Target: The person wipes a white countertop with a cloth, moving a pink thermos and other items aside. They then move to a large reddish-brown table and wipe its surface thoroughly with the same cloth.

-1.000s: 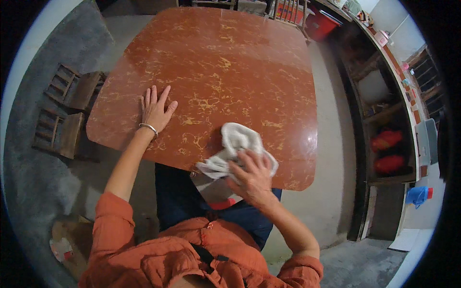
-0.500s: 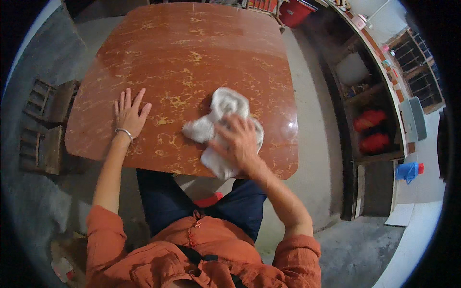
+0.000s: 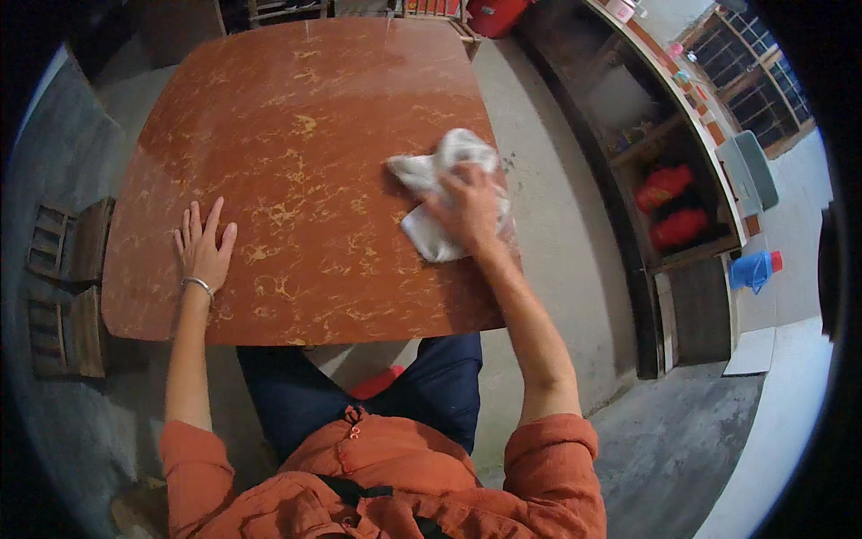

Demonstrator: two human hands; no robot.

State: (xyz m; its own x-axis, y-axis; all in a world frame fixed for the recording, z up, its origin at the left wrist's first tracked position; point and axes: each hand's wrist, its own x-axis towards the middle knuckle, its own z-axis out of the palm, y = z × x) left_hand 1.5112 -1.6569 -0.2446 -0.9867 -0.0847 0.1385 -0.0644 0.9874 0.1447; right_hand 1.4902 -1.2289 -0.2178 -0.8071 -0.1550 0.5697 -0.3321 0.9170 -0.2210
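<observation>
A reddish-brown table (image 3: 305,225) with yellow marbled veins spreads out in front of me. My left hand (image 3: 205,251) lies flat near its left front part, fingers apart, a silver bracelet at the wrist. Under my right hand (image 3: 471,211) is a crumpled white cloth (image 3: 433,235), which it grips and presses on the tabletop close to the right edge. Parts of the cloth stick out beyond the fingers on several sides. Motion slightly blurs the right hand's fingers.
Two wooden chairs (image 3: 88,241) stand by the left edge. Along the right runs a shelf unit (image 3: 660,260) holding red bundles (image 3: 669,207), with a pale green basin (image 3: 750,171) at its outer side and a blue plastic container (image 3: 752,271) below. A red tub (image 3: 496,13) is at the far end.
My right hand has slid the cloth forward across the table, nearer its right edge, and the cloth's folds have shifted. The left hand stays flat on the table. The whole view has shifted a little.
</observation>
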